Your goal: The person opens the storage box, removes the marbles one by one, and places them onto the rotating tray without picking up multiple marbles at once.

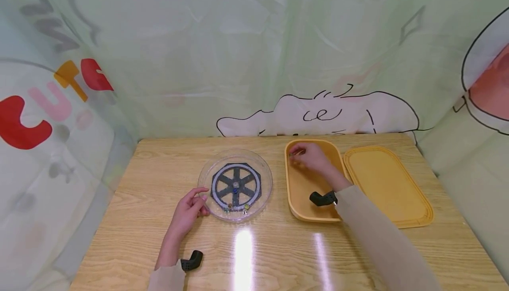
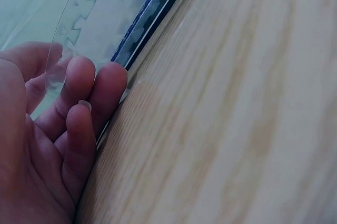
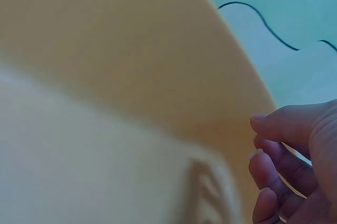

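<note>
On the left of the table stands a clear round dish [image 1: 265, 167]. Within its outline shows a dark wheel-shaped piece [image 1: 257, 189] with spokes. Several small shiny marbles [image 1: 247, 206] lie at the dish's near side, and a blue marble [image 1: 235, 190] near its middle. My left hand [image 1: 191, 209] holds the dish's near-left rim with curled fingers [image 2: 108, 87] about it. Inside the far-left part of an orange bin [image 1: 292, 202], my right hand [image 1: 312, 156] hangs above the floor, thumb and fingertips [image 3: 260, 121] close together. I cannot tell whether a small thing sits between them.
Right of the bin lies a flat orange lid [image 1: 381, 185], close against its side. A printed cloth [image 1: 254, 61] hangs behind the wooden table [image 1: 159, 163] and at both sides. Each wrist carries a black camera mount [image 1: 192, 261].
</note>
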The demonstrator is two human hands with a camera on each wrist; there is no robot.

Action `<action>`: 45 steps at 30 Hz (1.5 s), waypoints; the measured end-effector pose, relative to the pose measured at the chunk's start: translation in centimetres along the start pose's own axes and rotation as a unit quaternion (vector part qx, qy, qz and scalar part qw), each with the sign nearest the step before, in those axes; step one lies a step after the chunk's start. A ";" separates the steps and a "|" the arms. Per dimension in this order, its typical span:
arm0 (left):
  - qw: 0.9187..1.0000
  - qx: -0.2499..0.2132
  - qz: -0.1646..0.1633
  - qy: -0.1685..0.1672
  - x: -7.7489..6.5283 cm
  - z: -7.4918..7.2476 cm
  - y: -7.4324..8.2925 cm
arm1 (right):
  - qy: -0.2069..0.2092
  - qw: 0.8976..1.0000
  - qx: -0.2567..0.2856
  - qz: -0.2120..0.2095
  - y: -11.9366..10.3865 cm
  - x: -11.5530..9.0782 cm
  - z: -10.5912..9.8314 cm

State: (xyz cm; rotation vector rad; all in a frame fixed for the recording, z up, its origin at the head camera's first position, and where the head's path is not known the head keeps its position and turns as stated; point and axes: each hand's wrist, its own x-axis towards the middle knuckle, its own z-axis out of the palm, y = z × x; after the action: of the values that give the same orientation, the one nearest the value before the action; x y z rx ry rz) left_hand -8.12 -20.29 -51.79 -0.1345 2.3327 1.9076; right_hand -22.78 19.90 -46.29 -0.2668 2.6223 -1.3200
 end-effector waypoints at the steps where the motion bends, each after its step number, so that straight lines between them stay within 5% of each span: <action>1: 1.000 0.000 0.000 0.000 0.0 0.0 0.0 | 0.005 1.000 0.000 -0.001 0.0 0.0 0.0; 14: 1.000 0.000 -0.008 0.001 -0.2 -0.1 -0.3 | 0.038 0.999 -0.004 0.004 -2.5 -1.5 -0.9; 24: 1.000 -0.008 -0.005 -0.004 -0.1 -0.1 -0.1 | 0.043 0.998 0.008 -0.046 -5.4 -2.8 -0.6; 45: 1.000 -0.013 -0.013 0.001 0.2 0.0 0.2 | 0.000 0.994 0.060 -0.095 -8.8 -3.9 4.5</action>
State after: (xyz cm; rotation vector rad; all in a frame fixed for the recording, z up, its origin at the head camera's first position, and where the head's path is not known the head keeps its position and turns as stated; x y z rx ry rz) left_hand -8.33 -20.21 -51.62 -0.1687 2.2970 1.9261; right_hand -17.23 12.20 -41.50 -0.5097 2.5562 -1.5307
